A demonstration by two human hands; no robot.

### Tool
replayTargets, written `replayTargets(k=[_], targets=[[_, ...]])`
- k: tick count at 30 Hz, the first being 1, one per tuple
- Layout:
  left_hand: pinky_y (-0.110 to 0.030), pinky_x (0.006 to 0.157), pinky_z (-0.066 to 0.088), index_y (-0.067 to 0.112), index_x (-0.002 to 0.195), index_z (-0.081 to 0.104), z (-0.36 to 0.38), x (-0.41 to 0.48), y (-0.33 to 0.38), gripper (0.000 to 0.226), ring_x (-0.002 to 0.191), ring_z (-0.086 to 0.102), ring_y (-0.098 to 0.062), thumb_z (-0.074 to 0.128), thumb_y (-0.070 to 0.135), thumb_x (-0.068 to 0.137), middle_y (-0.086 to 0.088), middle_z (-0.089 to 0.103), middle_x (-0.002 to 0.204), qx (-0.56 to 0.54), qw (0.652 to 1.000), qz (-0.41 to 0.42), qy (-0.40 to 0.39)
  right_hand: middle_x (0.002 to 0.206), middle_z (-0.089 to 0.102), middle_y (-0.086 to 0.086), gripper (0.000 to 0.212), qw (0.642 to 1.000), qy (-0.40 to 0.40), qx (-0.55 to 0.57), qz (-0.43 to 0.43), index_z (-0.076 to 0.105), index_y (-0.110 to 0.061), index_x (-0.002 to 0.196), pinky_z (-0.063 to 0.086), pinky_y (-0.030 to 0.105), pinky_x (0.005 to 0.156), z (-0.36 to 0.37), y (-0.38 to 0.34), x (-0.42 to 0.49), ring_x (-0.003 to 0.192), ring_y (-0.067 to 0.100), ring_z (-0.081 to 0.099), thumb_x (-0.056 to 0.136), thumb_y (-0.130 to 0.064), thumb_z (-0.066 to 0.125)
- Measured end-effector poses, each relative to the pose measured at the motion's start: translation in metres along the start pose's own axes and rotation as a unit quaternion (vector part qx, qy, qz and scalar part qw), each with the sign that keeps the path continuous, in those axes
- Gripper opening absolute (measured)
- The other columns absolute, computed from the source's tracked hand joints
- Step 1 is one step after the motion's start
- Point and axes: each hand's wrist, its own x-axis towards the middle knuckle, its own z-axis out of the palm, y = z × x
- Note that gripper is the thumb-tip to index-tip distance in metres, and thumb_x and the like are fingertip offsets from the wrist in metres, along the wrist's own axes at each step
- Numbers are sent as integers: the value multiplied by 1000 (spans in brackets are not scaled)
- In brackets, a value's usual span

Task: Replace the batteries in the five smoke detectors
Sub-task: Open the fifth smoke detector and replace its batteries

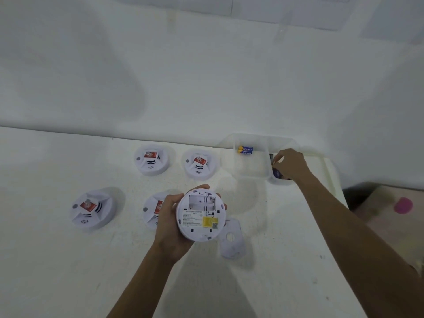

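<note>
My left hand (168, 222) grips a white smoke detector (199, 214) turned back side up, its battery bay open and empty. Its flat white cover (231, 241) lies on the table just right of it. My right hand (290, 165) reaches into a small clear container (278, 181) of dark batteries, fingers pinched on one of them (274, 160). A blue and yellow battery (245, 149) lies in the neighbouring clear tray (252, 175). Other white detectors with red labels sit face up: two at the back (151, 159) (199, 164), one at the left (90, 208), one partly hidden behind my left hand (151, 211).
The white table (68, 271) ends at a white wall behind the trays. Its right edge drops to a beige floor with a pink object (403, 204).
</note>
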Motion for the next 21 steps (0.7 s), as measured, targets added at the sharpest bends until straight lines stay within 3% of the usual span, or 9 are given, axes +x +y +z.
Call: replayTargets(k=[3, 7, 9, 12, 16, 19, 21], targets=[[-56, 90, 48, 10, 114, 67, -3, 1, 0, 57, 106, 61, -43, 74, 34, 62, -22, 63, 118, -6, 1000, 4, 0, 82, 64, 10, 17, 1000, 12, 5, -2, 67, -8, 85, 58, 38, 68, -6, 1, 8, 66, 32, 65, 83, -2, 50], [-58, 91, 45, 10, 109, 68, -3, 2, 1, 49, 104, 61, -44, 61, 32, 66, -22, 64, 114, -9, 1000, 4, 22, 86, 67, 10, 13, 997, 59, 36, -32, 63, -13, 82, 57, 34, 66, -11, -5, 18, 58, 26, 65, 87, -11, 51], [-59, 94, 42, 10, 109, 68, -3, 2, 2, 50, 106, 60, -44, 61, 33, 65, -22, 64, 115, -8, 1000, 4, 26, 85, 65, 6, 10, 994, 80, 36, -63, 64, -12, 87, 49, 28, 64, -9, -14, 22, 62, 22, 60, 87, -11, 54], [-60, 96, 40, 9, 113, 66, -4, 3, 4, 53, 111, 56, -46, 62, 34, 67, -23, 61, 120, -8, 1000, 7, 27, 89, 63, 10, 15, 983, 104, -22, -151, 65, -6, 98, 46, 30, 70, 0, -31, 27, 78, 26, 60, 88, -8, 53], [-58, 89, 48, 8, 114, 66, -5, 4, 7, 57, 109, 58, -46, 68, 32, 62, -24, 62, 119, -27, 999, 10, 22, 100, 61, 15, 22, 955, 45, -139, -257, 63, -1, 106, 48, 40, 80, 23, -45, 38, 93, 32, 57, 89, -7, 50], [-56, 85, 51, 8, 112, 67, -7, 5, 8, 52, 105, 61, -45, 60, 32, 67, -23, 63, 115, -35, 999, 13, 32, 105, 59, 16, 21, 936, -15, -216, -279, 61, 0, 105, 47, 43, 83, 41, -52, 45, 98, 33, 55, 90, -8, 48], [-56, 88, 50, 8, 113, 66, -10, 6, 8, 54, 105, 61, -44, 65, 33, 65, -23, 63, 116, -34, 999, 23, 28, 109, 57, 18, 22, 927, -34, -249, -279, 59, 0, 107, 46, 41, 84, 50, -55, 47, 101, 33, 52, 90, -7, 47]])
